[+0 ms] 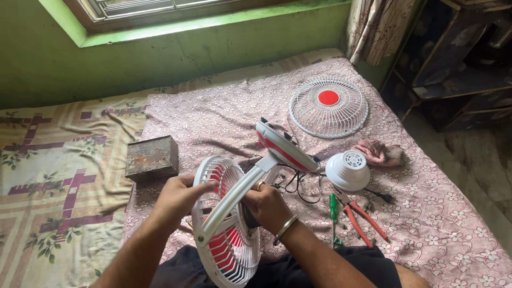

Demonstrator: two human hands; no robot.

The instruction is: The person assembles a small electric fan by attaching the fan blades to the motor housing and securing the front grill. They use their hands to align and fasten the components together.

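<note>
Nearest the camera, a small table fan [226, 229] with a white rear grille and red blades was held on edge above the person's lap, its white support arm [234, 197] running diagonally across the grille up to the red-and-white base [282, 146]. The left hand [178, 197] was closed over the upper left rim of the grille, fingers curled onto the wires. The right hand [266, 205], wearing a ring and a metal bangle, was closed around the dark motor part behind the grille, just right of the support arm. Just beside the right forearm on the bed [437, 224], a green-handled screwdriver [333, 210] lay next to orange-handled pliers [362, 218], both on the pink floral sheet. A tangle of black wires [298, 184] trailed from under the fan's base towards a white domed motor cover [348, 170], which sat with its vented top up. Just beyond that cover lay a crumpled pink cloth [381, 153]. To the left, well apart from the tools, a rusty metal box [152, 157] rested at the edge of the floral sheet where it met a patterned beige mat [53, 176]. Farther back, the detached white front grille [328, 105] with a red centre disc lay flat on the bed, near the green wall [213, 53] under the window.
</note>
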